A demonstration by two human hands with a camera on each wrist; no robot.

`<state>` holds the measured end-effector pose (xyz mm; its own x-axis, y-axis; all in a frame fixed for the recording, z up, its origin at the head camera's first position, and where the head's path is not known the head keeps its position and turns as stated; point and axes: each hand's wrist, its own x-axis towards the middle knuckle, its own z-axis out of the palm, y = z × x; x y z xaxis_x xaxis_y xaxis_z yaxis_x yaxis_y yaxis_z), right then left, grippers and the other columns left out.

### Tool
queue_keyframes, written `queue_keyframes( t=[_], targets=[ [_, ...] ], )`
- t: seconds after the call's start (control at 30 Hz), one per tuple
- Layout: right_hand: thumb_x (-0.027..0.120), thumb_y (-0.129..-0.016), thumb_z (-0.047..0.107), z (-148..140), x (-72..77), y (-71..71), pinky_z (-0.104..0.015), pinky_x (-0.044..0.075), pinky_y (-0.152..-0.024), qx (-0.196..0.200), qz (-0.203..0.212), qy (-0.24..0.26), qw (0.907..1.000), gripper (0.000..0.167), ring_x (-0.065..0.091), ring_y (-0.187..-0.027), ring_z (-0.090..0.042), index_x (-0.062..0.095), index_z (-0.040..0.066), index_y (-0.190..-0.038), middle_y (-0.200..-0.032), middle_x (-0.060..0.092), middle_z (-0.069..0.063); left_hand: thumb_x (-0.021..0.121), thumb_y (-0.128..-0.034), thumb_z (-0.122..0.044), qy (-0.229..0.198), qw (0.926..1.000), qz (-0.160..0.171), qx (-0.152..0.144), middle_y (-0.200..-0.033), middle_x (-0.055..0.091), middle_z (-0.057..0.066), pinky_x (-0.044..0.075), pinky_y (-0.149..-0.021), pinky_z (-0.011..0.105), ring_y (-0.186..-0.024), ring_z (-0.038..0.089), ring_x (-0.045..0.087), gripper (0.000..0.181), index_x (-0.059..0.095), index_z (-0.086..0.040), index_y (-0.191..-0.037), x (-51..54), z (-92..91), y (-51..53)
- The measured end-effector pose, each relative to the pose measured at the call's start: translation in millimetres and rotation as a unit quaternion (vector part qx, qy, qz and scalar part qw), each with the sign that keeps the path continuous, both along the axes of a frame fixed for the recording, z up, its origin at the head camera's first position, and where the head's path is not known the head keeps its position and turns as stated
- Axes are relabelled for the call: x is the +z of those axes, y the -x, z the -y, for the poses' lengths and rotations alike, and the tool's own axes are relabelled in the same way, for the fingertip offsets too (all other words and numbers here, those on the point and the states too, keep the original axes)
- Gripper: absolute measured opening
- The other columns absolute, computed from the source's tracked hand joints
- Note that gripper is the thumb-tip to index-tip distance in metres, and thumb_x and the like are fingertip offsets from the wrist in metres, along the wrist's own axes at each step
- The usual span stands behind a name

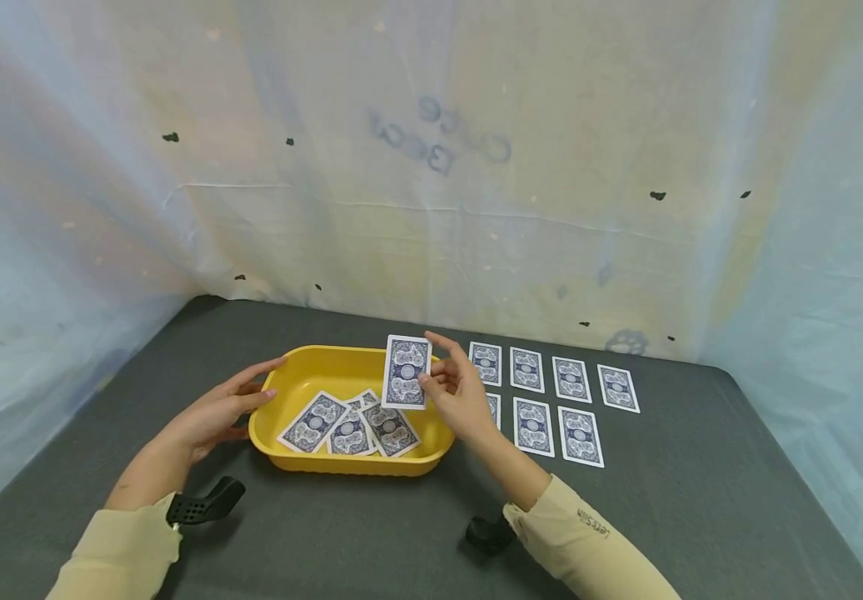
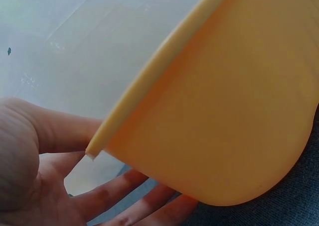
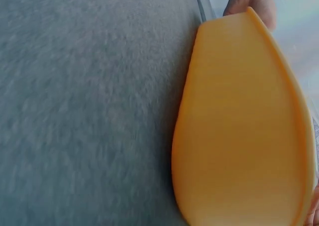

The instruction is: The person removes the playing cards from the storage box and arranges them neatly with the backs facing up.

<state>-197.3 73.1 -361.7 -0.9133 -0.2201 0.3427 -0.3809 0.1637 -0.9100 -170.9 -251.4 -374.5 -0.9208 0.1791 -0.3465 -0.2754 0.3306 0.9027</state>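
Note:
A playing card [image 1: 405, 372], its blue patterned back showing, is held above the right part of a yellow plastic tub [image 1: 326, 371]. My right hand [image 1: 461, 392] pinches that card by its right edge. Inside the tub several loose cards [image 1: 313, 422] lie overlapping with their backs up. My left hand [image 1: 214, 412] grips the tub's left end. In the left wrist view the left thumb [image 2: 65, 131] is at the rim, while the other fingers are against the outer wall. The tub's side wall [image 3: 234, 126] fills much of the right wrist view, where the held card cannot be made out.
To the right of the tub, several cards [image 1: 532, 427] lie back up in two rows on the dark grey table [image 1: 671, 500]. The right forearm partly covers the front row's left card. A pale plastic sheet [image 1: 431, 250] hangs behind the table and along its sides.

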Motion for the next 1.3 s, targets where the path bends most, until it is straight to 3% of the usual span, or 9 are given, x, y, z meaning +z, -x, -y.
queue_keyframes(
  t=[0.3,1.3],
  targets=[
    [0.061,-0.087,-0.005,-22,4.5,-3.4,-0.017,0.046,-0.064,-0.016,0.01,-0.002,0.9998,0.054,0.055,-0.07,-0.011,0.05,0.011,-0.138,-0.086,0.062,-0.022,0.051,-0.0993,-0.034,-0.004,1.0,-0.004,-0.006,-0.158,0.007,0.026,0.036,-0.102,0.065,-0.137,0.046,0.027,0.069,0.011,-0.025,-0.155,-0.2,0.8,-0.1],
    [0.063,-0.085,-0.008,-95,-10.1,-15.2,-0.017,0.048,-0.069,-0.08,0.016,-0.047,0.9955,0.054,0.056,-0.074,-0.007,0.051,0.005,-0.136,-0.084,0.059,-0.017,0.05,-0.0996,-0.033,0.003,0.9999,-0.004,-0.01,-0.158,0.006,0.026,0.035,-0.102,0.066,-0.136,0.046,0.025,0.069,0.011,-0.024,-0.155,1.3,0.2,-1.1]
  ],
)
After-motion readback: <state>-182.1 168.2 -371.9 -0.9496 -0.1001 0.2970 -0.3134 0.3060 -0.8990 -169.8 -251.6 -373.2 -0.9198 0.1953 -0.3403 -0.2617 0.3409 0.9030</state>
